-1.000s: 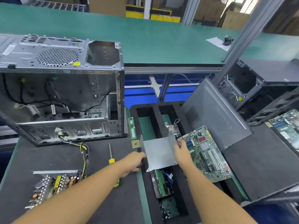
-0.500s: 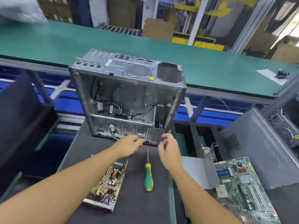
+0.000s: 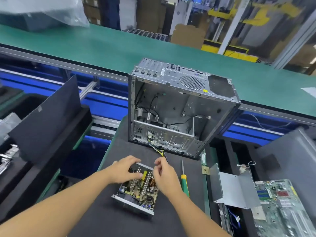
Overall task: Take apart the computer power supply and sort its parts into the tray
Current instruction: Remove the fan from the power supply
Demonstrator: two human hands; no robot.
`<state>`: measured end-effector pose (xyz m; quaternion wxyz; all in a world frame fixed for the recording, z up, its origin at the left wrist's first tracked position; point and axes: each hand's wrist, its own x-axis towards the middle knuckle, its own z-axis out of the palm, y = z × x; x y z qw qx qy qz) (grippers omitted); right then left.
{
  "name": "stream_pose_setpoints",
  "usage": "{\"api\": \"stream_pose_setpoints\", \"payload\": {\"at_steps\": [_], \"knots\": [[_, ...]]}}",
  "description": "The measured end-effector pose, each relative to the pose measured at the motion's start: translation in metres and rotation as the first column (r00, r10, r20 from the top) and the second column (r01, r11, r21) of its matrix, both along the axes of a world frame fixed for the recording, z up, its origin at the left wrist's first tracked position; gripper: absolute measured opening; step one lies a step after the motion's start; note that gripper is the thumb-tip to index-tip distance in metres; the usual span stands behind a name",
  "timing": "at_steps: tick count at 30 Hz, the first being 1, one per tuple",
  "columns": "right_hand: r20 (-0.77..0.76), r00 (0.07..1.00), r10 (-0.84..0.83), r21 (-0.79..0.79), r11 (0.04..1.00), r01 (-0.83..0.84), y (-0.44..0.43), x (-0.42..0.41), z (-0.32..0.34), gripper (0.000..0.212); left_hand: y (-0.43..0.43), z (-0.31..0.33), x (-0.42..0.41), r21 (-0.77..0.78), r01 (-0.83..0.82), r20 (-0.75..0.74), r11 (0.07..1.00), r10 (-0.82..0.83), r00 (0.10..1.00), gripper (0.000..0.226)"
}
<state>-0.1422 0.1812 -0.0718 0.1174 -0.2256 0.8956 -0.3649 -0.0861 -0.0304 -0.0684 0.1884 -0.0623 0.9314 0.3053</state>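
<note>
The opened power supply [image 3: 138,192] lies on the black mat, its circuit board bare inside a shallow metal shell. My left hand [image 3: 124,170] rests flat across its far left part, fingers lying over the components. My right hand [image 3: 165,175] is at its far right corner, fingers curled and pinching the yellow-and-black cable bundle [image 3: 158,150], which runs up into the empty computer case [image 3: 171,113]. The supply's bent metal cover [image 3: 234,189] sits in the black foam tray [image 3: 220,147] at the right.
A green-and-yellow screwdriver [image 3: 184,183] lies just right of my right hand. A motherboard [image 3: 282,204] lies over the tray's right side, with a grey side panel [image 3: 290,154] behind it. A black panel [image 3: 47,117] leans at the left. A green conveyor [image 3: 119,48] runs behind.
My hands let go of the metal cover in the tray, swung left past the case's lower edge, and now sit on the power supply; my right hand has taken its cable.
</note>
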Motion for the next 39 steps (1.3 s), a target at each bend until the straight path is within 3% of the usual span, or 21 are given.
{"api": "stream_pose_setpoints", "payload": {"at_steps": [5, 8, 10, 13, 16, 21, 25, 30, 39], "knots": [[-0.246, 0.969, 0.004, 0.157, 0.987, 0.036, -0.016, 0.019, -0.006, 0.013, 0.005, 0.002, -0.009, -0.103, -0.005, -0.042, 0.995, 0.001, 0.999, 0.05], [-0.214, 0.977, 0.024, 0.265, 0.964, 0.034, -0.015, 0.022, -0.009, 0.022, 0.003, -0.001, -0.013, -0.117, -0.053, -0.055, 0.992, 0.047, 0.997, 0.043], [-0.111, 0.992, 0.06, 0.363, 0.932, -0.015, -0.013, 0.024, -0.009, 0.034, 0.003, -0.003, -0.013, -0.174, -0.014, -0.082, 0.985, 0.0, 0.997, 0.045], [0.024, 0.999, 0.048, 0.354, 0.934, -0.054, -0.012, 0.025, -0.003, 0.043, 0.003, -0.006, -0.008, -0.202, 0.152, -0.15, 0.967, -0.184, 0.971, 0.064], [0.079, 0.996, 0.026, 0.309, 0.95, -0.05, -0.01, 0.026, 0.002, 0.05, 0.001, -0.004, 0.003, -0.179, 0.381, -0.19, 0.907, -0.412, 0.891, 0.083], [0.155, 0.988, -0.022, 0.193, 0.981, -0.009, -0.01, 0.033, -0.004, 0.053, 0.003, -0.008, 0.02, -0.335, 0.575, 0.042, 0.746, -0.598, 0.8, 0.135], [0.158, 0.987, -0.031, 0.18, 0.984, 0.002, -0.006, 0.033, -0.007, 0.058, 0.012, -0.015, 0.029, -0.5, 0.546, 0.031, 0.672, -0.616, 0.787, 0.126], [0.186, 0.982, -0.017, 0.149, 0.989, -0.011, -0.004, 0.036, -0.009, 0.062, 0.002, -0.001, 0.015, -0.33, 0.603, 0.125, 0.727, -0.599, 0.791, 0.108], [0.226, 0.974, 0.02, 0.127, 0.991, -0.05, 0.002, 0.032, -0.013, 0.068, 0.005, 0.009, 0.006, -0.311, 0.564, 0.128, 0.765, -0.555, 0.822, 0.085]]}}
